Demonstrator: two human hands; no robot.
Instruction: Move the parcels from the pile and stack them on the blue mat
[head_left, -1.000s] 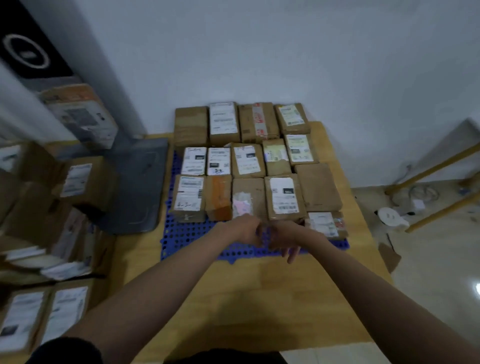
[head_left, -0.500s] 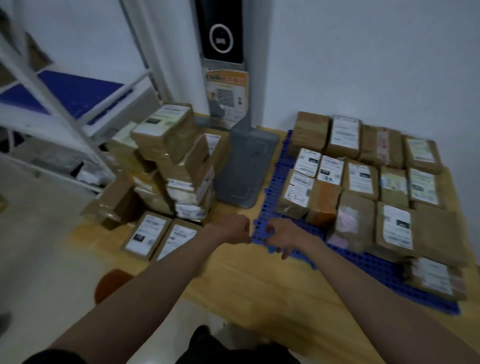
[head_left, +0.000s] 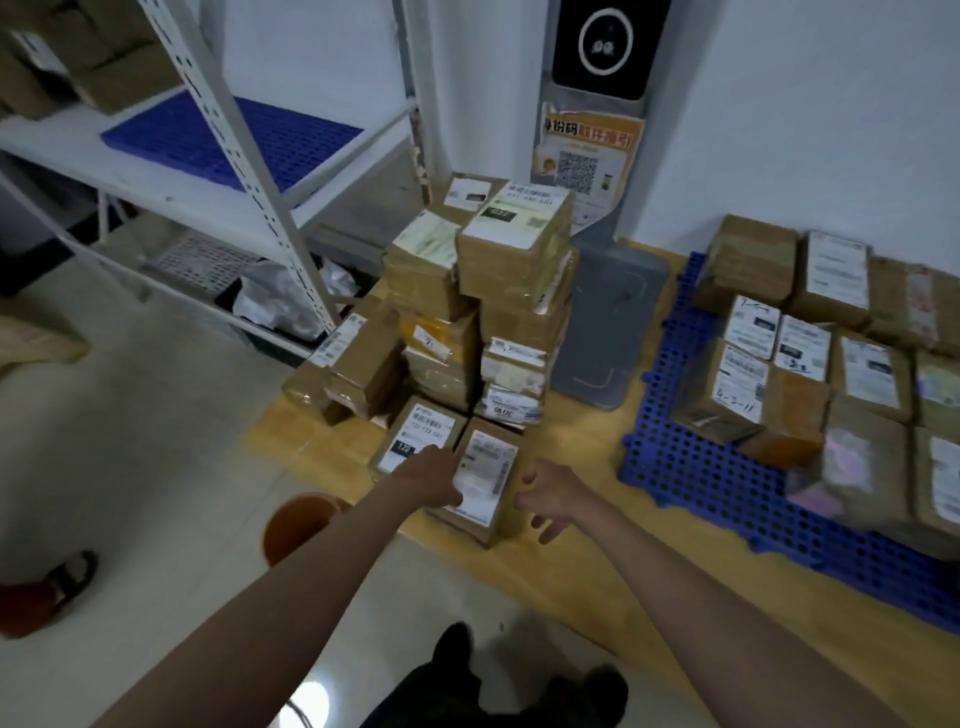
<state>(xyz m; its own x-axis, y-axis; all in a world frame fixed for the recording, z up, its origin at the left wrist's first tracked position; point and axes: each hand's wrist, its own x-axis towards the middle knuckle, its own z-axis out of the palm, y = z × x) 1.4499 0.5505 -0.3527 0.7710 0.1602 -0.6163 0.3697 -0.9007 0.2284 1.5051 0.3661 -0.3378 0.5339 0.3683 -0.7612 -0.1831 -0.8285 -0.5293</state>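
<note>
Front of pile (head_left: 467, 332): two low flat parcels lie here; the stacks rise behind them.
Gap, pile to blue mat (head_left: 727, 483): bare wooden platform (head_left: 582, 447), open passage.
Behind gap: grey kiosk base (head_left: 608, 322) blocks.
Mat near edge: bare strip, free.
Mat rear: parcels packed tight.
Left: shelf post (head_left: 249, 171).

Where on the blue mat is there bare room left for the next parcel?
The blue perforated plastic mat is bare along its near-left strip, bordered by the wooden platform and the front row of brown cardboard parcels. Further back and right, parcels sit packed edge to edge. The grey stand base borders the mat's left edge.
</note>
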